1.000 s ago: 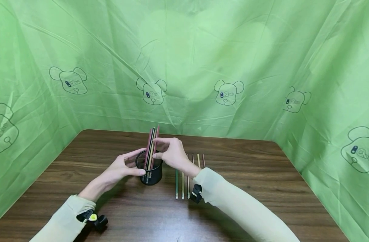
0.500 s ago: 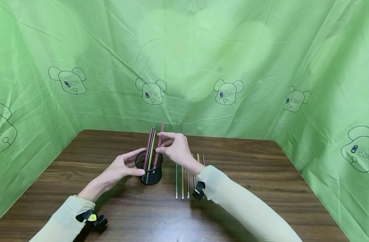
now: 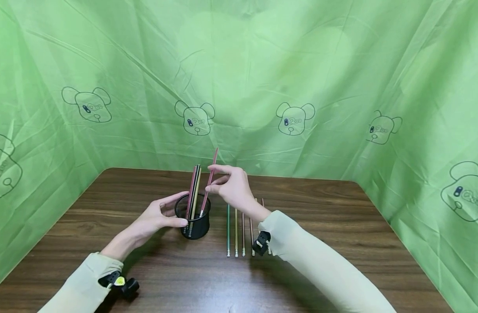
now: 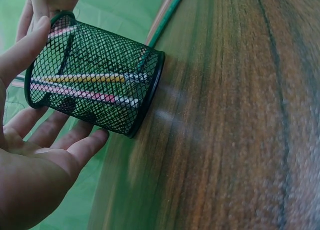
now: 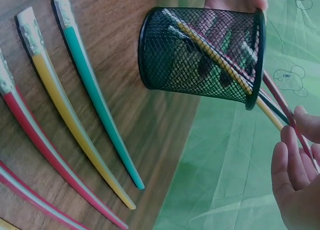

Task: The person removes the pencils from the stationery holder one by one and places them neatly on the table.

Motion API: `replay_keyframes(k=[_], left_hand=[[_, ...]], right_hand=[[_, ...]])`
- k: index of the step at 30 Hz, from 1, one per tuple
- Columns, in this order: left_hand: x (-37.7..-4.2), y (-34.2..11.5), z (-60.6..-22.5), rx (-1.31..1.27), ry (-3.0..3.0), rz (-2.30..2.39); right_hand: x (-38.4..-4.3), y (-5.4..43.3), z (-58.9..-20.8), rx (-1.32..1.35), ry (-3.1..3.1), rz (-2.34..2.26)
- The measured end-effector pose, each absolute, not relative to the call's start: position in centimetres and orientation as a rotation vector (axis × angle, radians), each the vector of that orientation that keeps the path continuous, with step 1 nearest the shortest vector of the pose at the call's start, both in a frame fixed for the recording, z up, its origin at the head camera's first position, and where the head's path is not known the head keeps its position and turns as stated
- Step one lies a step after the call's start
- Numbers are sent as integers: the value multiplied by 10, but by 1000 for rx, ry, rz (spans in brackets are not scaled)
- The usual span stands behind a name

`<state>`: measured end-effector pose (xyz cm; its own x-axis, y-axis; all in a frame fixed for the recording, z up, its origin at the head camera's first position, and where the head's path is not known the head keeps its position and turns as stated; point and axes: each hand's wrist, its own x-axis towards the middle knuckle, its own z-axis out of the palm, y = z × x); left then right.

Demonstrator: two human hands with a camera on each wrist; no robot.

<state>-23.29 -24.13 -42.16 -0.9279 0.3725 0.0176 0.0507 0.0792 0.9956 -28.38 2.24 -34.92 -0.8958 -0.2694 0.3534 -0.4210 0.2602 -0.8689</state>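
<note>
A black mesh pencil cup (image 3: 195,230) stands on the table. My left hand (image 3: 156,215) holds it from the left, thumb at the near rim and fingers round the far side. Several pencils (image 3: 193,189), among them black, yellow and pinkish-red ones, lean together inside. To their right, my right hand (image 3: 232,189) pinches a pinkish-red pencil (image 3: 215,155) between thumb and fingers. This pencil slants up to the right, its eraser end still within the cup's mouth. In the right wrist view, it crosses in front of the other pencils (image 5: 270,113) beyond the rim.
Right of the cup, several pencils lie side by side on the wooden table (image 3: 321,226), eraser ends toward me. They include a green pencil (image 3: 228,237), a yellow pencil (image 3: 236,239) and a red pencil (image 5: 55,165). A green cloth (image 3: 246,65) hangs around the table.
My right hand has moved up and right with the pinkish-red pencil, drawing it away from the bunch and partly up out of the cup. The left hand and cup have stayed put.
</note>
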Motion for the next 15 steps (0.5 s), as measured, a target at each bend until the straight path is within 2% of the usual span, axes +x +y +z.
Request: replay_keyframes(k=[15], left_hand=[[-232, -240, -422, 440, 2110, 1943]], right_hand=[[-285, 41, -333, 695, -2279, 1761]])
